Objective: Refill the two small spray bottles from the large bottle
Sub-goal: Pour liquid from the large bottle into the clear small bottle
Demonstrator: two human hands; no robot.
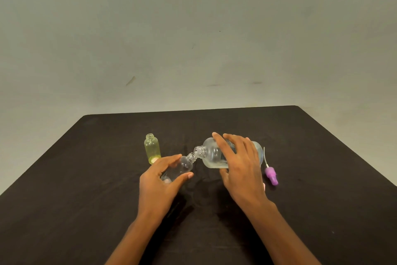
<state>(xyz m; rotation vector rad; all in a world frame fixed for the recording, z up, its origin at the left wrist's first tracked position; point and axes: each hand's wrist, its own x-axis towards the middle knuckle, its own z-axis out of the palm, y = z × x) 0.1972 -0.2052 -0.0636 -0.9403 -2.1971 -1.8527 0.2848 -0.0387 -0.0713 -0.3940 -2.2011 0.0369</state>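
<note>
Near the middle of the dark table, the large bottle is held almost on its side by the right hand, whose fingers are spread over the body with the thumb beneath. Its open mouth is pointed toward 9 o'clock and is met by the neck of the clear small bottle. That bottle is tilted toward 1 o'clock and is gripped round its lower body by the curled fingers and thumb of the left hand. A yellow small bottle, uncapped, is stood upright at 10 o'clock of the left hand. A purple spray head is laid at 3 o'clock of the large bottle. Both clear bottles are judged smooth, rigid, light, and slippery if wetted. The large one, partly filled, should be taken round its widest part, since its load is expected to shift when tipped.
</note>
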